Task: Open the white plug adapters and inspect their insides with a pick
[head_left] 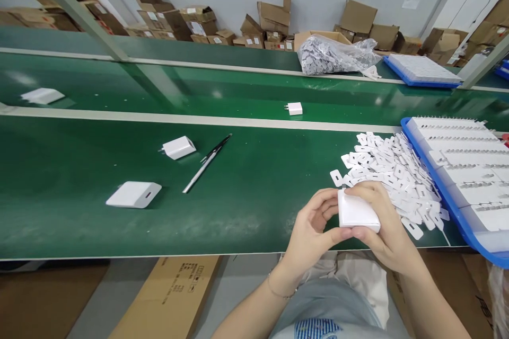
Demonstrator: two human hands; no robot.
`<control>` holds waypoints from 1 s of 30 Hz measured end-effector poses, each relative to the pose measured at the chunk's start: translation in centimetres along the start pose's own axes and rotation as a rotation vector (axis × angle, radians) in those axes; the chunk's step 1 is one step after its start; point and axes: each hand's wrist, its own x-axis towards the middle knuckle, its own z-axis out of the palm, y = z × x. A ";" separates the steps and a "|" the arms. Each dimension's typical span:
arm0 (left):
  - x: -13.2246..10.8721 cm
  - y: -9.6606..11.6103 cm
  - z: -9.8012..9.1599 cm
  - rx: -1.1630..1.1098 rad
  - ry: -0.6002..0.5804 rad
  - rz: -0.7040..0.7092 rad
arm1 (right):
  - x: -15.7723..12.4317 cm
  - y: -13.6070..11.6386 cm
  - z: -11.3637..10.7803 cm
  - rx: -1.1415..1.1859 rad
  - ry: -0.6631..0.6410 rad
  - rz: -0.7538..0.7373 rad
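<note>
A white charger plug point(358, 213) is held up over the front edge of the green bench, between both of my hands. My left hand point(318, 220) pinches it from the left, its thumb along the lower edge. From the right, my right hand point(384, 222) wraps round it, fingers over the top and thumb below. Just behind my right hand lies a heap of small white slotted plates point(392, 161). Further left on the bench rest a white charger point(134, 194) with its slotted end showing and another charger point(178, 147) with its prongs pointing left.
A blue tray point(453, 206) holding rows of white parts stands at the right. A pen point(207, 163) lies mid-bench. On the green strip behind are single chargers point(295, 109). A plastic bag of white parts point(332, 55) and another blue tray point(423, 70) sit further back, before cardboard boxes point(274, 18).
</note>
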 end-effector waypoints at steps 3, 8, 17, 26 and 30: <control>-0.2 0.4 0.3 -0.019 0.062 0.069 | -0.3 -0.3 0.1 0.138 0.011 0.045; -0.4 0.7 0.4 0.018 0.061 0.149 | -0.7 -0.4 0.4 0.287 0.155 0.004; -0.7 0.7 1.3 0.094 0.065 0.226 | 0.0 -1.3 1.4 0.182 0.310 -0.185; 0.2 -0.9 0.2 0.484 -0.169 0.234 | -3.6 1.1 -1.1 0.645 0.173 0.242; 1.3 -1.9 0.9 0.894 -0.425 0.196 | -6.2 2.8 -1.8 0.837 0.261 0.603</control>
